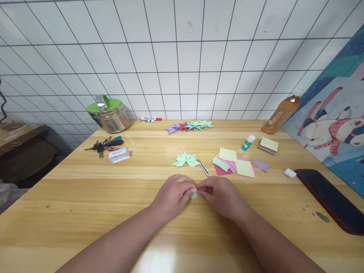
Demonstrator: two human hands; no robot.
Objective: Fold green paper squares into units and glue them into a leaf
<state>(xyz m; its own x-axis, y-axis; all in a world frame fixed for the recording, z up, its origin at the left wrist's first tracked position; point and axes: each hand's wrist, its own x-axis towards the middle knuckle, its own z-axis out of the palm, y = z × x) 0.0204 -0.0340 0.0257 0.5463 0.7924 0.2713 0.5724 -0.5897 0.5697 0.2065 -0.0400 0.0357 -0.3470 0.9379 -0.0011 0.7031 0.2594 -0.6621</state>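
Between my two hands, low over the front middle of the table, is a small piece of light green paper (194, 195), mostly covered by fingers. My left hand (175, 193) pinches its left side between thumb and fingers. On its right side, my right hand (223, 195) grips the paper in the same way. Just beyond my hands lies a green folded-paper leaf shape (185, 159) with pointed tips. A utility knife (203, 167) touches or nearly touches its right end. Whether the paper is folded is too small to tell.
Right of the knife lie loose coloured paper squares (244, 168), a glue stick (248, 143) and a paper stack (268, 145). A phone (331, 199) and a bottle (281, 113) stand farther right. Keys (104, 145), a small box (119, 154) and a metal pot (112, 118) are left.
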